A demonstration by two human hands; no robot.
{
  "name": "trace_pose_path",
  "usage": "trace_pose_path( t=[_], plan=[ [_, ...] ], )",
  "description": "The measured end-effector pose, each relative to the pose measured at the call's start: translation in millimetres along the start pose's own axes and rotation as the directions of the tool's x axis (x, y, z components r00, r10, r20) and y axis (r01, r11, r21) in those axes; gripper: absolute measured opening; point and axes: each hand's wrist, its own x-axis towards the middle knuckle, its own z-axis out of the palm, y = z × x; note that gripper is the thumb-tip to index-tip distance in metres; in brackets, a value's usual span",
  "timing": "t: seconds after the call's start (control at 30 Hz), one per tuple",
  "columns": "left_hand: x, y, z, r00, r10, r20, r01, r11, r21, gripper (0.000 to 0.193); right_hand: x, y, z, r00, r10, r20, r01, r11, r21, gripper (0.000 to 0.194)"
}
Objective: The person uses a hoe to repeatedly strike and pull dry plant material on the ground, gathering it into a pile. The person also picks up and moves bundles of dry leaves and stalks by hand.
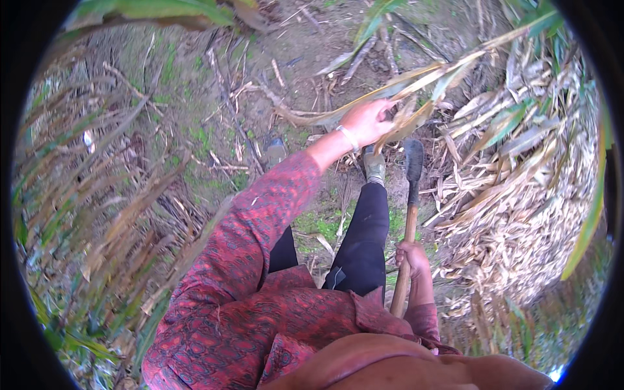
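Observation:
My left hand [366, 123], with a pale bracelet at the wrist, reaches forward and is closed around a dry corn stalk [441, 74]. The stalk slants up to the right, and its yellowed leaves [408, 126] hang beside my fingers. In my right hand [413, 258] is the wooden handle [401, 288] of a long-handled sickle. Its dark, narrow blade [414, 161] points away from me, just right of my right shoe and below the stalk's hanging leaves. The cutting edge cannot be made out clearly.
A large heap of cut, dry corn stalks [516, 195] lies on the right. Standing corn plants [97, 195] line the left side, blurred. Stubble and broken stalks [234, 112] litter the mossy soil ahead. My right shoe [374, 165] is near the blade.

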Motion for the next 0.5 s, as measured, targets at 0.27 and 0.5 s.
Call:
trace_pose_path(
  t=[0.27,0.5],
  plan=[
    [-204.5,-182.7,-103.9,0.927,-0.342,-0.157,0.358,0.929,0.093,0.028,-28.7,-31.9,91.1,0.982,-0.174,-0.076,0.125,0.895,-0.427,0.011],
    [-302.6,-251.8,-234.2,0.853,-0.459,-0.250,0.490,0.868,0.080,0.029,44.2,-53.7,204.6,0.933,-0.321,-0.165,0.061,0.591,-0.804,0.015]
  ],
)
